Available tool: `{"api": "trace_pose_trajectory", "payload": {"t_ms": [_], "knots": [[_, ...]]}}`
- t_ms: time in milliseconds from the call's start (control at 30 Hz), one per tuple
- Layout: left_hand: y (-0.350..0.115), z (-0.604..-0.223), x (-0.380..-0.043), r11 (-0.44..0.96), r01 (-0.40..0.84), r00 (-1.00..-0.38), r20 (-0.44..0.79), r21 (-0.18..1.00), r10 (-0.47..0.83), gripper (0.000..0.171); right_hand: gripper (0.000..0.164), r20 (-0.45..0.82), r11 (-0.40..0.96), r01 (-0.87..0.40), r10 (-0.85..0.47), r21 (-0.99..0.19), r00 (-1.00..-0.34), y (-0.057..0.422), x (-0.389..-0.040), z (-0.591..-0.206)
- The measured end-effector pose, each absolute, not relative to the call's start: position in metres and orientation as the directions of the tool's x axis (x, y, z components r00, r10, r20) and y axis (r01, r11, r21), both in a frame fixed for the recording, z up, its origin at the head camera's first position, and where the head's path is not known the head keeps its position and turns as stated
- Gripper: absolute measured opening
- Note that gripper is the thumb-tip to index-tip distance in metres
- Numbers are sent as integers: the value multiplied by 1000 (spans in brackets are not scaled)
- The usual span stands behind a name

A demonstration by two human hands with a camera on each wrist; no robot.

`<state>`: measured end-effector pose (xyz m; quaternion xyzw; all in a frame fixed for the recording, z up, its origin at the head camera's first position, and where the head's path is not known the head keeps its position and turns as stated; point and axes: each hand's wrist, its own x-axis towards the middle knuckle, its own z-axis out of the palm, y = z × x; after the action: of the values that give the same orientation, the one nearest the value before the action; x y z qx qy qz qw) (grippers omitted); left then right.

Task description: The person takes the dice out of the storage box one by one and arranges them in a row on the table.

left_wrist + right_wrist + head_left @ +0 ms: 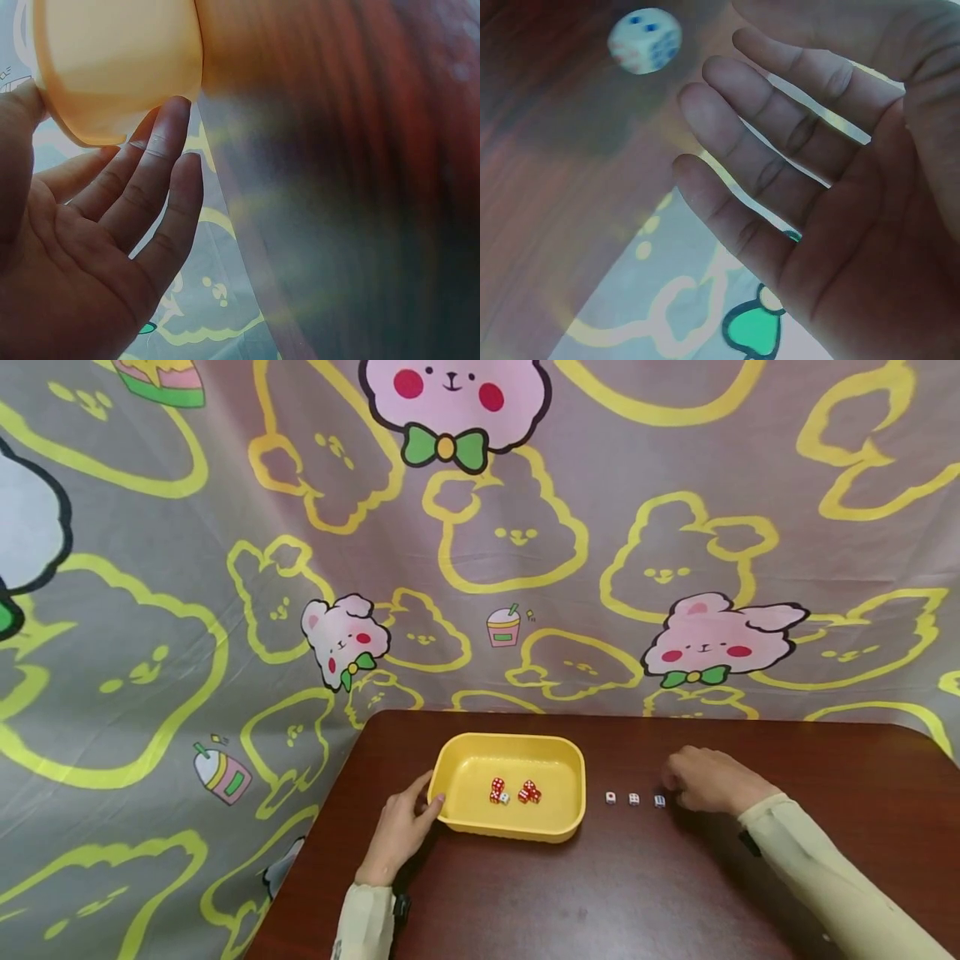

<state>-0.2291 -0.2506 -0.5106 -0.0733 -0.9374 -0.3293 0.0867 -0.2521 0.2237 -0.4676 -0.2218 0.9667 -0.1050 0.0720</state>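
Observation:
A yellow plastic tray (pixel 510 832) stands on the table, holding several red dice (pixel 529 792) and a white die (pixel 504 797). My left hand (pixel 397 835) grips the tray's left end, thumb over the rim and fingers against the outer wall; the left wrist view shows the fingertips (pixel 178 112) at the tray wall. Right of the tray, three white dice form a row: a left one (pixel 611 797), a middle one (pixel 634 799) and a right one (pixel 659 801). Beside the right one is my right hand (pixel 708 778). Its loosely bent fingers (pixel 712 112) hold nothing in the right wrist view.
The dark brown table (pixel 600 893) lies under everything. A grey curtain (pixel 585 560) with yellow outlines and cartoon animals hangs behind the table and along its left side.

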Motion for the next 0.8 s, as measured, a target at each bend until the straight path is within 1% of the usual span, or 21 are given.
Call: {"api": "trace_pose_trajectory", "payload": {"t_ms": [200,367,533,600,800], "knots": [[-251,-513,-229,770,218,-966,242,600,85,46,15,-23,850,-468,-487,-240,-873,205,-258,-459],[-249,-513,-229,764,215,-968,236,609,85,45,19,-12,846,-488,-502,-216,-865,190,-263,-454],[-249,-514,-229,770,207,-969,237,604,74,45,13,7,830,-517,-528,-209,-849,176,-267,-446],[-249,-514,-229,770,207,-969,237,603,74,45,14,20,823,-528,-536,-212,-844,170,-267,-442],[-250,-514,-229,775,210,-969,235,596,82,46,22,63,799,-566,-566,-203,-822,153,-271,-433]]}}
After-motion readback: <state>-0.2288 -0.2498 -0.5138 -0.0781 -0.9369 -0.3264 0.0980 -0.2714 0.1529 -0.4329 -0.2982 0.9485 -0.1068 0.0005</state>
